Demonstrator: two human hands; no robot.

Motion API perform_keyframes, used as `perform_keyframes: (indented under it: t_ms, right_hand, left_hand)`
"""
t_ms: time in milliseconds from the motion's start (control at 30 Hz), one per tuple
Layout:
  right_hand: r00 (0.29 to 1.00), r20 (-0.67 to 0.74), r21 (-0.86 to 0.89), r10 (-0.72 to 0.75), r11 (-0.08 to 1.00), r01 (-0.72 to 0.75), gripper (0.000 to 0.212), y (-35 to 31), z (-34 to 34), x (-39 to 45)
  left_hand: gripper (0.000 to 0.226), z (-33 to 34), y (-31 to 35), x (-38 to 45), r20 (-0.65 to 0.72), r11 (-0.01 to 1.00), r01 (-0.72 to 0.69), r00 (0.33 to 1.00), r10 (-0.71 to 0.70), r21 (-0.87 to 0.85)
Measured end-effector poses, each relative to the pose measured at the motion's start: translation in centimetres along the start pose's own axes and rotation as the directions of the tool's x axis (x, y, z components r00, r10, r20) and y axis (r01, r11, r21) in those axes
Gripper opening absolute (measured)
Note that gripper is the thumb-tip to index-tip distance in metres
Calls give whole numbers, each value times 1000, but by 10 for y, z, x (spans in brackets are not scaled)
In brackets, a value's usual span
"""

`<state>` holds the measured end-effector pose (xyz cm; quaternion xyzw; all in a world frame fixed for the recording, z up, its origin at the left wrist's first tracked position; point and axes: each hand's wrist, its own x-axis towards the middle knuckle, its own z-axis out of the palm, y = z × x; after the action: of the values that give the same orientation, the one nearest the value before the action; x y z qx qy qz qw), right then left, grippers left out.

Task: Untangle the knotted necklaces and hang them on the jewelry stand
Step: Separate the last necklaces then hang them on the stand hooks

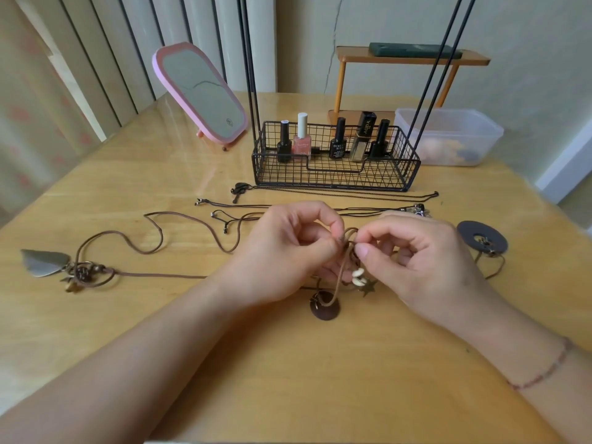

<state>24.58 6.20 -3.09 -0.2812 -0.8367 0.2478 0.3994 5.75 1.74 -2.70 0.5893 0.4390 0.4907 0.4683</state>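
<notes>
Progress looks early to middling — nothing hangs on the orange stand (346, 57) at the table's far edge, whose bar carries only a dark flat object, so by my judgement every hanging step is left. Two thin dark necklaces (320, 205) lie stretched out straight and parallel just in front of the wire basket (336, 181), which suggests they are already freed and waiting.

The knot (349, 243) in hand sits near the middle of the table, held slightly above the wood. The left hand (288, 251) pinches the brown cord at the knot with thumb and curled fingertips; the right hand (413, 257) pinches it from the other side, thumb and forefinger pressed together on a strand. How tight the knot is I cannot tell — the fingers hide most of it.

The brown cord necklace (153, 238) is thin, matte leather-like cord. From the knot one run loops toward the table's left edge, ending in a grey leaf-shaped pendant (45, 262) with small charms beside it. Below the hands hang a round brown disc (325, 306), pale shell-like beads (358, 277) and a small star charm. Toward the right edge lies a dark ring-shaped pendant (482, 240) on its own cord, probably part of the same tangle, though the right hand covers the join.
</notes>
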Motion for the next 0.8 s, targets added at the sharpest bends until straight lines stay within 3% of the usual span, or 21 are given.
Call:
perform_keyframes:
  t_ms: [267, 533, 800]
  right_hand:
    - [999, -25, 104, 34, 994, -31, 16, 1, -1, -4]
    - [997, -73, -3, -8, 1000, 7, 8, -1, -1, -3]
    - [999, 21, 28, -44, 999, 43, 5, 1, -1, 0]
  left_hand:
    - [16, -1, -2, 3, 21, 999, -11, 1000, 11, -35]
    - [7, -1, -3, 2, 84, 998, -63, 994, 64, -23]
    - [4, -4, -6, 4, 51, 989, -140, 989, 137, 57]
